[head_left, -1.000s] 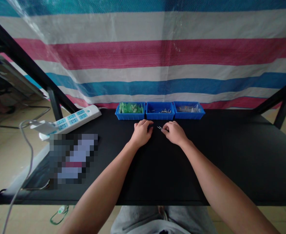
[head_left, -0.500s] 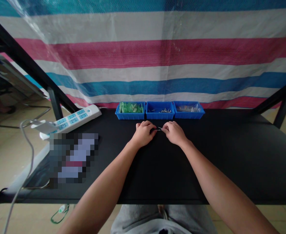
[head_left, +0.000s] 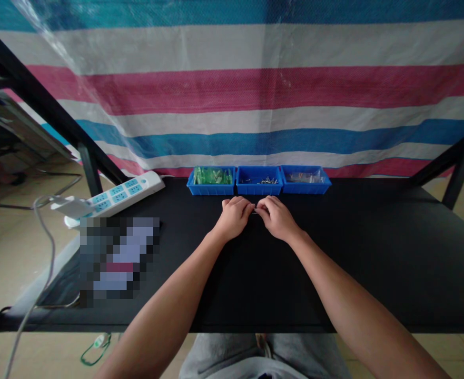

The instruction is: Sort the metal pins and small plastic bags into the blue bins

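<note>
My left hand and my right hand rest close together on the black table, fingertips almost touching. Both are curled into pinches around a tiny metal part between them, which is nearly hidden by the fingers. Just beyond the hands stand three small blue bins in a row: the left bin holds green pieces, the middle bin holds small metal parts, the right bin holds pale thin parts.
A white power strip with a plugged-in adapter and grey cable lies at the table's back left. A blurred-out flat object sits in front of it. A striped tarp hangs behind the table. Black frame legs flank both sides.
The hands have drawn together; the right hand moved left until its fingertips met the left hand's. The small metal part, earlier visible between them, is now mostly covered.
</note>
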Motion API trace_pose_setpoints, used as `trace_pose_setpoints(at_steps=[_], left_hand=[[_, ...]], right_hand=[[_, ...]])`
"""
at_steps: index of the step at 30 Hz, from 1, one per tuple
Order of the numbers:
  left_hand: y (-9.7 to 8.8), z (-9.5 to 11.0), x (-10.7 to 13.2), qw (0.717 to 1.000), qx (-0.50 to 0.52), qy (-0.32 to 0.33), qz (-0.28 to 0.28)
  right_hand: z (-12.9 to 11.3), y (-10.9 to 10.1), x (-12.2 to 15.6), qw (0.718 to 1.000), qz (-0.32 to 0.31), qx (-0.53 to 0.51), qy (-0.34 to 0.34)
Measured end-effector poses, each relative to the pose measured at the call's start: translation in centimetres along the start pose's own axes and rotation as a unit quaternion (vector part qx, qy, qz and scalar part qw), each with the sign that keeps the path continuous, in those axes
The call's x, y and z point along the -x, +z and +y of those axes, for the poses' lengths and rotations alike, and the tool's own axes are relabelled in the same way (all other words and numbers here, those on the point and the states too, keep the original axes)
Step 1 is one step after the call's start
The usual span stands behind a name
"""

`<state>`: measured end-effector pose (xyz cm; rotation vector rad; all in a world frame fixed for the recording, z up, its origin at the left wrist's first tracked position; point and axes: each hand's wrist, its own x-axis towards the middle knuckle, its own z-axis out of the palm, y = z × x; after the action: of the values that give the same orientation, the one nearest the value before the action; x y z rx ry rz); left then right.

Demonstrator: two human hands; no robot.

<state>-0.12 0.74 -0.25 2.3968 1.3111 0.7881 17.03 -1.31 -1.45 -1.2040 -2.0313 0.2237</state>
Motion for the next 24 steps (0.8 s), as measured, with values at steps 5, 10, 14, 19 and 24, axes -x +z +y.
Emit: trace_pose_setpoints(at_steps=[5,10,14,19,24], left_hand=[[-0.2,-0.08,-0.09,0.998,0.043,-0.009,0.038],[-0.28,0.03,-0.02,0.997,0.054,-0.006,0.045],[-0.35,0.15,0.05,0.997,0.061,-0.007,0.052],[-0.32,-0.03,0.02,0.998,0.058,-0.005,0.039],[-0.39,-0.13,-0.03,0.998,0.047,-0.003,0.033]], right_hand=[[0.27,-0.46,0.03,0.998,-0.006,-0.043,0.051],[0.17,-0.56,0.04,0.994,0.003,-0.083,0.072],[0.09,-0.62,0.01,0.992,0.029,-0.094,0.073],[-0.2,-0.8,-0.01,0.992,0.033,-0.1,0.07],[-0.23,-0.68,0.06,0.991,0.023,-0.104,0.078]])
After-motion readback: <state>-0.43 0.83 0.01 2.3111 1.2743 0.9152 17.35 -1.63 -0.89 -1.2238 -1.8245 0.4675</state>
